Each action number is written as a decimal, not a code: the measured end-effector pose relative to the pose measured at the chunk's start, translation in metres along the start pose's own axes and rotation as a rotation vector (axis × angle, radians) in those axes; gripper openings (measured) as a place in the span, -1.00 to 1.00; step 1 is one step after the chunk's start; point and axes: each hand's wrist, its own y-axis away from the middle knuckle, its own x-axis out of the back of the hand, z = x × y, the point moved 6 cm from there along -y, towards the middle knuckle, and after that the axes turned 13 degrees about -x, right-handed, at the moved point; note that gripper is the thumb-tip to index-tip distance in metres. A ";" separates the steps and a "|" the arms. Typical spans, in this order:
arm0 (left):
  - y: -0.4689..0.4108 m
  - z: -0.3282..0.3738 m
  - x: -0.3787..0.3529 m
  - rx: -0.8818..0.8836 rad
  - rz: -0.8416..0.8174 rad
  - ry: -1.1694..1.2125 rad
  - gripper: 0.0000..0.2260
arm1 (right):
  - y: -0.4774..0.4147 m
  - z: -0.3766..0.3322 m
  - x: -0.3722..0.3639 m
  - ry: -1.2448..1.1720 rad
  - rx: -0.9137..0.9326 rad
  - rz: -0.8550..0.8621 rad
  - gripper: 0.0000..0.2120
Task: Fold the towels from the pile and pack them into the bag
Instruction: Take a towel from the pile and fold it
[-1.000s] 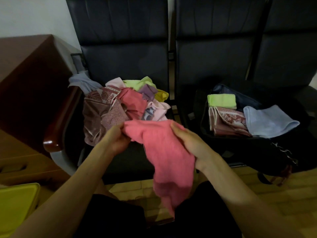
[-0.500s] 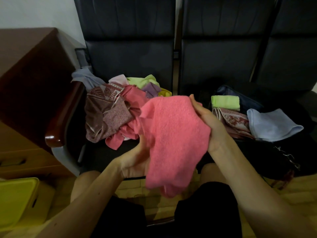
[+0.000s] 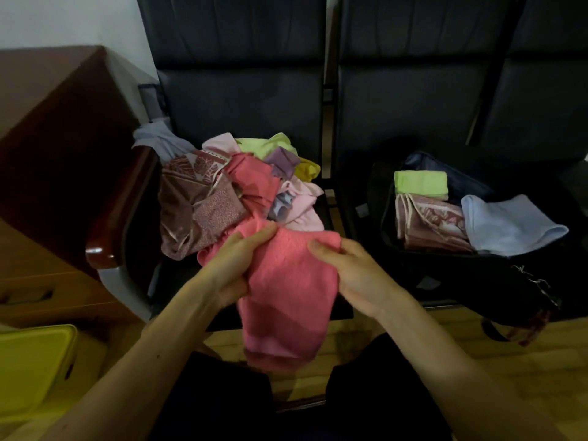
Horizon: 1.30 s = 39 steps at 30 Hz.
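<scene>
A pink towel (image 3: 286,294) hangs in front of me, over the edge of the left seat. My left hand (image 3: 234,265) grips its upper left corner, and my right hand (image 3: 353,272) pinches its upper right edge. Behind my hands, a pile of towels (image 3: 229,189) in pink, maroon, green, purple and yellow lies on the left seat. The open black bag (image 3: 451,265) sits on the right seat. Inside it lie a folded green towel (image 3: 420,184), a folded maroon patterned towel (image 3: 429,224) and a folded light blue towel (image 3: 509,224).
Dark padded seat backs (image 3: 397,90) rise behind pile and bag. A wooden armrest (image 3: 127,214) and a brown cabinet (image 3: 54,138) stand at the left. A yellow-green box (image 3: 31,367) sits on the floor at lower left. My knees in dark shorts are below.
The pink towel was raised and turned half a second ago; now it is lowered and spread between both hands, which hold its top edge apart.
</scene>
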 end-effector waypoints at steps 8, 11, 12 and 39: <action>0.013 0.015 -0.008 -0.082 -0.217 0.007 -0.69 | 0.014 -0.041 0.001 0.115 0.236 0.137 -0.89; 0.018 0.009 -0.006 -0.045 -0.311 -0.078 -0.60 | 0.016 -0.050 0.003 0.134 0.285 0.154 -0.89; 0.019 0.007 -0.005 -0.035 -0.336 -0.116 -0.57 | 0.017 -0.053 0.006 0.210 0.303 0.191 -0.89; -0.038 0.118 0.031 -0.128 -0.037 -0.760 -0.37 | 0.025 -0.124 0.005 0.427 0.340 0.382 -0.66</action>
